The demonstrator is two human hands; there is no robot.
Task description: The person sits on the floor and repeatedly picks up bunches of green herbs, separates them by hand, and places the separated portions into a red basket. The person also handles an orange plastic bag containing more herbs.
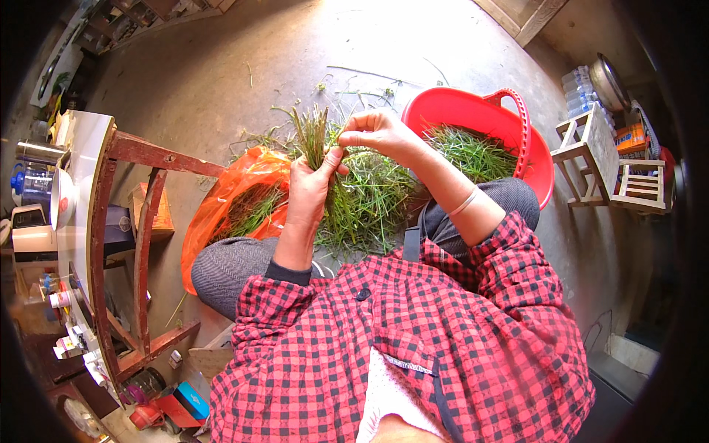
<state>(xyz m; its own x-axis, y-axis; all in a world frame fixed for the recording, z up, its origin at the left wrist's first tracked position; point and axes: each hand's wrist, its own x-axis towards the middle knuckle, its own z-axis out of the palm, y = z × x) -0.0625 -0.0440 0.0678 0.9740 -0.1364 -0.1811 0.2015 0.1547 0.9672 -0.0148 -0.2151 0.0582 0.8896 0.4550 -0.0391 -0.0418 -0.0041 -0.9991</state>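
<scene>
A bunch of long green stalks (311,135) stands upright in my left hand (311,185), its cut brownish ends pointing away from me. My right hand (370,133) is beside the bunch, thumb and forefinger pinched together near its edge; whether a thin stalk is between the fingertips is too small to tell. Below both hands a loose heap of grassy greens (368,194) lies on the floor between my knees. To the left an orange plastic bag (207,221) gapes with more greens inside. On the right, a red plastic basket (460,102) holds another pile of greens (471,152).
Stray stalks (360,72) and trimmings litter the concrete floor (194,72) ahead. A red wooden-framed table (166,152) bearing household items stands close on the left. Small wooden stools (590,152) and packed bottles (579,88) are at the right, beyond the basket.
</scene>
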